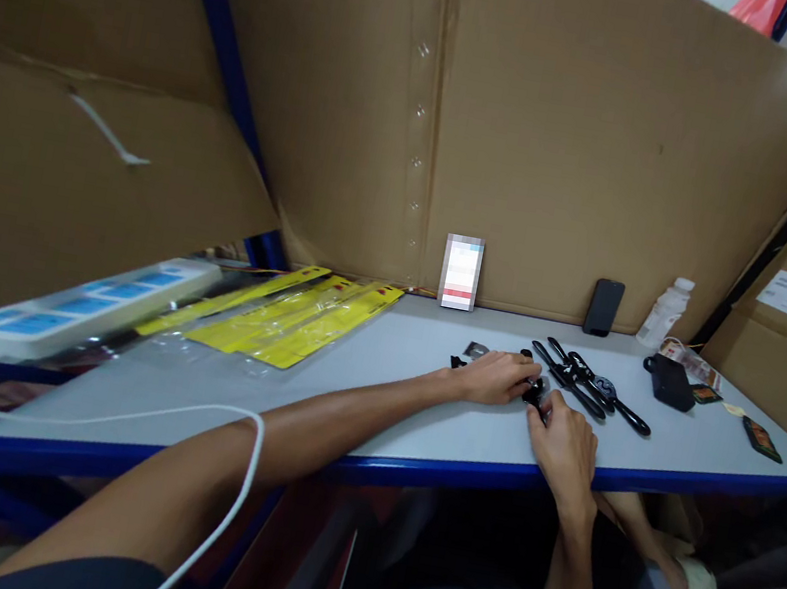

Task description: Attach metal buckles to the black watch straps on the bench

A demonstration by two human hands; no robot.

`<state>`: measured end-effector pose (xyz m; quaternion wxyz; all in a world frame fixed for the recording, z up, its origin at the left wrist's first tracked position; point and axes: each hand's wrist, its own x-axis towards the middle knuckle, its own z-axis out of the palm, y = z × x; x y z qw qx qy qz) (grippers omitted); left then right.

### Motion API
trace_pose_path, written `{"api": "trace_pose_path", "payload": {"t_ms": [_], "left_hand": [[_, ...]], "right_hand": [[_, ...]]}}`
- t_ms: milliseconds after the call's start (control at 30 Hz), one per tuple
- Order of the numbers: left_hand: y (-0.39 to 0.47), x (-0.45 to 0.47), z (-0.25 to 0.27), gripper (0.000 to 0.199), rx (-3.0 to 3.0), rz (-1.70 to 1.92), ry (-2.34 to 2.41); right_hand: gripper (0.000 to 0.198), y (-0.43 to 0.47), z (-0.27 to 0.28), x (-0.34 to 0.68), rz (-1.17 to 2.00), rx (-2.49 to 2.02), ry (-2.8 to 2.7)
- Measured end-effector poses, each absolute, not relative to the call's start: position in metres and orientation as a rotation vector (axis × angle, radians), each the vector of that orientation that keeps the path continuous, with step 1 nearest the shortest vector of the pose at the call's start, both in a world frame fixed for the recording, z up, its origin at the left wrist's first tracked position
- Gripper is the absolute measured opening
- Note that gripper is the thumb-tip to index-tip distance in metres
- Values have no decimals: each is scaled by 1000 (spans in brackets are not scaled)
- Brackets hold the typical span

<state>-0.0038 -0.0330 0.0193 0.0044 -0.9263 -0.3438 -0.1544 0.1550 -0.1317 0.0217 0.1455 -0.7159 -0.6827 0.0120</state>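
Note:
Close together over the table, my left hand (500, 378) and my right hand (563, 444) both have their fingers curled on a small black part (535, 393). It looks shiny, and the fingers cover most of it, so its exact kind is unclear. Just right of it lie black two-handled tools (583, 381) that look like spokeshaves, with a round metal piece among them. Behind my left wrist are a small dark flat piece (476, 350) and another black bit (458, 362), partly hidden by the arm.
Yellow-carded clear packages (296, 328) and a long white box with blue labels (79, 305) lie to the left. Against the cardboard wall stand a lit phone (460, 274), a dark phone (602, 307) and a bottle (665, 312). A black case (673, 383) sits right. A white cable (247, 472) crosses my left arm.

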Motion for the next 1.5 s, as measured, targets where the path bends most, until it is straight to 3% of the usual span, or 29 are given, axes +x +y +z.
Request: {"api": "trace_pose_path", "payload": {"t_ms": [200,300,500,700,967,1500], "left_hand": [[-37,11,21,29,-2806,-426,-1448],[-39,18,20,23,-2743,-473,-1599],[-42,9,19,26,-2907,-563,-1214],[-37,-1,20,42,-3002,-542,-1042],[-37,1,19,24,-2955,-526,-976],[-33,0,20,8,-3033,-545,-1043]], "right_hand": [[22,-133,25,155,38,-2051,-1978],[23,-133,25,155,41,-2046,-1990],[22,-132,25,155,71,-2063,-1972],[22,-133,25,155,84,-2061,-1973],[23,-132,25,155,92,-2081,-1963],[24,-132,25,155,94,-2082,-1951]]}}
